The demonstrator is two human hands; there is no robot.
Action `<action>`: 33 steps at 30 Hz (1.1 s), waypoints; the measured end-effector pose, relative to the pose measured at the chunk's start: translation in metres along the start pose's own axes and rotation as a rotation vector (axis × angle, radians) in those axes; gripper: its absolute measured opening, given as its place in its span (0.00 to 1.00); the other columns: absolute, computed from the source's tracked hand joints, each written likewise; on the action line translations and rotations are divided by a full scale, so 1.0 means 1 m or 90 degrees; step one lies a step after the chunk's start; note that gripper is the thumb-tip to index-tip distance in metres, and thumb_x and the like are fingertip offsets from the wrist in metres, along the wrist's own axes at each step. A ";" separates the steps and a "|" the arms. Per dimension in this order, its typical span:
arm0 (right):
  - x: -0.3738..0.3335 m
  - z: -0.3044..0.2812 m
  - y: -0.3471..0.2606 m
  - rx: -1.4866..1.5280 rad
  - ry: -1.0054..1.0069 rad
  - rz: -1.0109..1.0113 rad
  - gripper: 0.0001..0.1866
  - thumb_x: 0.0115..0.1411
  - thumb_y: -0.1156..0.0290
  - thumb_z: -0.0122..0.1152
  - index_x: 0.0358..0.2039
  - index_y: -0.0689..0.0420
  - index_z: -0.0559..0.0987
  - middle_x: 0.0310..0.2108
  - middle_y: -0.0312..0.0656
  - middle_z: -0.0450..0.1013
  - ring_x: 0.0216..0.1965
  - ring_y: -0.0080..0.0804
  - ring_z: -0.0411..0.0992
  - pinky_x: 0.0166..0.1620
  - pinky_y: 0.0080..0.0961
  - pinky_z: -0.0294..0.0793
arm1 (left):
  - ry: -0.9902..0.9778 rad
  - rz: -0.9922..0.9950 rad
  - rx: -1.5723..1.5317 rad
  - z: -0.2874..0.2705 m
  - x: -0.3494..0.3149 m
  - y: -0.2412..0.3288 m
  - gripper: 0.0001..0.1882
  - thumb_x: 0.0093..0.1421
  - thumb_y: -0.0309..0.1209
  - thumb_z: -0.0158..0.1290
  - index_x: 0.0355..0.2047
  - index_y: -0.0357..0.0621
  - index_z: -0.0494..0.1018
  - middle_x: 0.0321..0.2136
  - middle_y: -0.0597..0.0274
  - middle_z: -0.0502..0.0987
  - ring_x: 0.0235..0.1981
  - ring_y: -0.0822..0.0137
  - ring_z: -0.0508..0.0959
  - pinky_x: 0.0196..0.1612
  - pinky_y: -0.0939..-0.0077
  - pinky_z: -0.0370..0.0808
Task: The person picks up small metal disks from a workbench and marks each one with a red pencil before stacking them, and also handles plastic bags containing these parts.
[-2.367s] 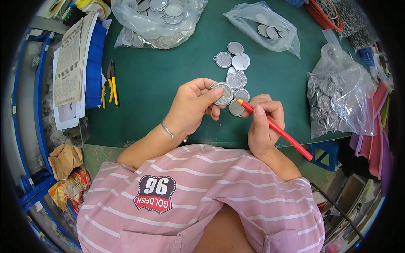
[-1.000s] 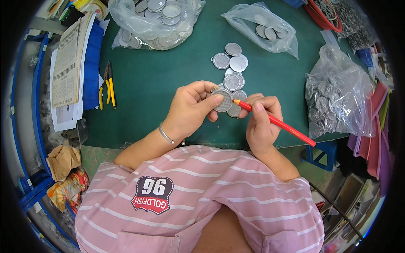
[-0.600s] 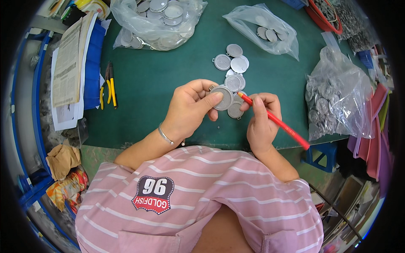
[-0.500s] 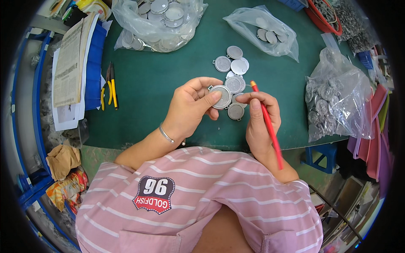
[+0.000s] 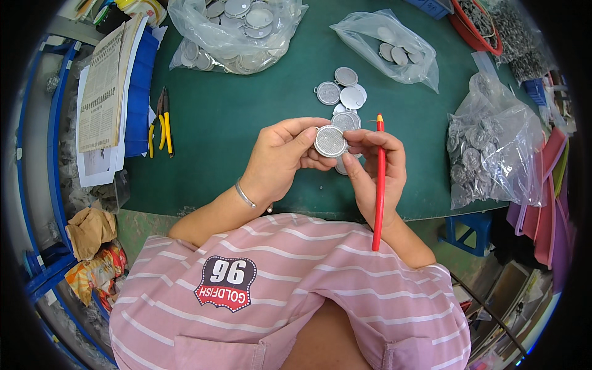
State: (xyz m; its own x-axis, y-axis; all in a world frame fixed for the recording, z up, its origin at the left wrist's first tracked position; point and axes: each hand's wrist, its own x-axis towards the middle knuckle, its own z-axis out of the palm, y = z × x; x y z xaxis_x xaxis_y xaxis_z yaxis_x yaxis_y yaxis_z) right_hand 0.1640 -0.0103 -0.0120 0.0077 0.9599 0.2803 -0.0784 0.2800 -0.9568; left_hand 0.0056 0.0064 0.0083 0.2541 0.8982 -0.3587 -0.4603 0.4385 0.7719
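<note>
Between the thumb and fingers of my left hand (image 5: 274,154) is a round silver metal disc (image 5: 331,142) with a finely patterned face. Its small side loop is largely covered by my fingers. My right hand (image 5: 393,166) holds a long red pen-like tool (image 5: 379,197), roughly upright, its yellowish tip pointing away from me. The right thumb and fingertips come up to the disc's right edge; whether they press on it, I cannot tell. Just beyond my hands lies a loose group of similar discs (image 5: 353,97), some partly hidden by my fingers and the held disc.
Clear bags of discs stand at the far left (image 5: 246,46) and far right (image 5: 394,49) of the green table (image 5: 203,129). Another bag (image 5: 475,142) sits at right. Yellow-handled pliers (image 5: 159,126) lie beside a blue bin (image 5: 140,92) with newspaper (image 5: 105,86). A red basket (image 5: 478,28) is at the far right.
The disc in my left hand has turned and moved slightly right. My right hand has come in to its edge, and the red tool has swung from slanted to nearly upright.
</note>
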 end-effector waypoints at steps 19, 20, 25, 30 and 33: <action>0.004 -0.006 -0.006 0.239 0.122 0.220 0.06 0.60 0.77 0.46 0.38 0.61 0.64 0.29 0.43 0.70 0.27 0.24 0.69 0.31 0.22 0.73 | 0.088 0.261 -0.119 -0.021 0.045 0.081 0.13 0.60 0.28 0.46 0.42 0.31 0.67 0.38 0.47 0.74 0.29 0.71 0.76 0.30 0.85 0.72; 0.004 -0.006 -0.006 0.238 0.124 0.221 0.06 0.60 0.77 0.46 0.38 0.61 0.64 0.29 0.43 0.70 0.27 0.24 0.69 0.32 0.21 0.73 | 0.074 0.306 -0.015 -0.025 0.049 0.079 0.14 0.58 0.27 0.48 0.43 0.32 0.67 0.38 0.49 0.74 0.30 0.72 0.76 0.31 0.85 0.72; 0.008 -0.003 -0.010 0.235 0.108 0.239 0.05 0.60 0.77 0.46 0.37 0.61 0.65 0.29 0.44 0.70 0.27 0.24 0.69 0.32 0.21 0.73 | 0.067 0.487 0.899 -0.016 0.078 0.018 0.19 0.46 0.28 0.59 0.39 0.37 0.70 0.32 0.54 0.70 0.31 0.60 0.72 0.36 0.73 0.70; 0.006 -0.009 -0.009 0.209 0.108 0.218 0.05 0.60 0.77 0.47 0.37 0.61 0.65 0.29 0.43 0.70 0.27 0.23 0.69 0.32 0.20 0.72 | 0.095 0.371 0.962 -0.018 0.093 0.006 0.17 0.44 0.29 0.62 0.32 0.36 0.69 0.31 0.52 0.71 0.33 0.58 0.72 0.37 0.70 0.70; 0.006 -0.010 -0.004 0.183 0.098 0.174 0.07 0.59 0.78 0.49 0.38 0.61 0.65 0.30 0.41 0.70 0.28 0.21 0.68 0.33 0.18 0.70 | 0.067 0.308 0.781 -0.016 0.087 0.009 0.14 0.45 0.27 0.60 0.31 0.35 0.69 0.27 0.56 0.74 0.26 0.65 0.74 0.31 0.74 0.71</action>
State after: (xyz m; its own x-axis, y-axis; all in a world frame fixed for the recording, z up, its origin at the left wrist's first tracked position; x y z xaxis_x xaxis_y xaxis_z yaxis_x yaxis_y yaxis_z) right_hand 0.1745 -0.0052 -0.0067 0.0952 0.9953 -0.0166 -0.3734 0.0202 -0.9275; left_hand 0.0097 0.0888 -0.0248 0.1911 0.9775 0.0890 0.5922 -0.1871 0.7838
